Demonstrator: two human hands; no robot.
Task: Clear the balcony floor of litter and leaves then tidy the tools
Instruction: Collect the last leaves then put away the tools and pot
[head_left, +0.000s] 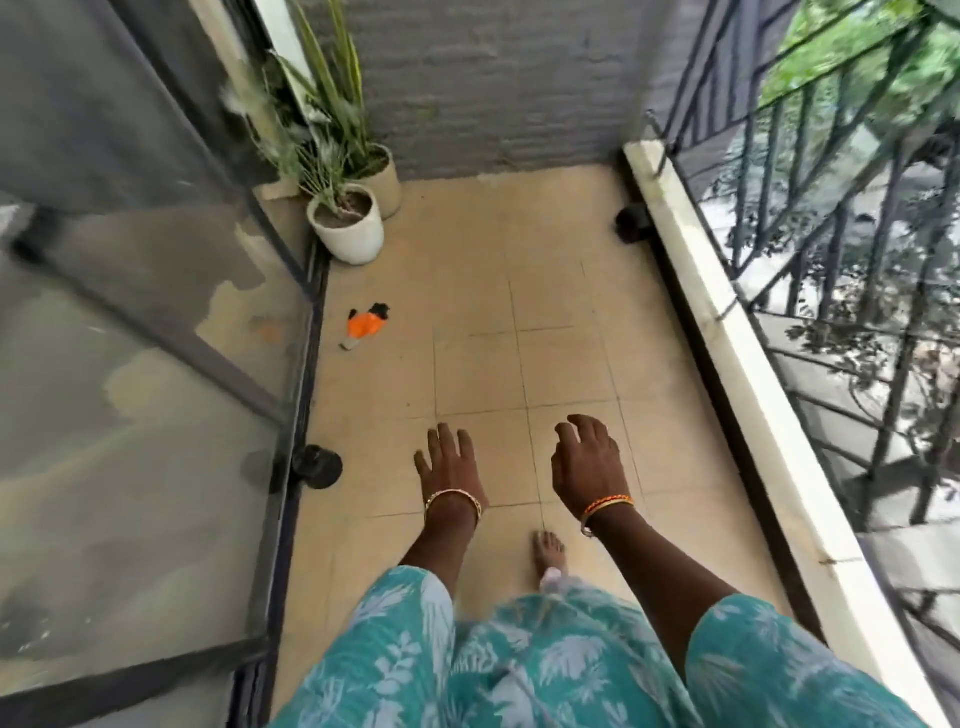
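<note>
- Balcony floor (561, 291): beige square tiles with dark grout lines, lightly soiled.
- Litter (366, 326): one orange and black scrap with a pale end lies on the tiles close to the glass door track, between the pots and the person.
- Left boundary: glass sliding door (156, 364) in a dark frame, with a black round stopper (317, 466) at its base.
- Far end: grey wall (498, 83); two pale plant pots (350, 228) stand in the left corner, touching or nearly so.
- Right boundary: white ledge (727, 332) carrying a dark metal railing (852, 249); a small black fitting (632, 222) sits at the ledge's foot.
- Left hand (451, 467): held over the tiles, fingers straight and spread, carrying nothing.
- Right hand (587, 462): fingers loosely curled, carrying nothing.
- One bare foot (549, 551) stands on the tiles below the hands.
</note>
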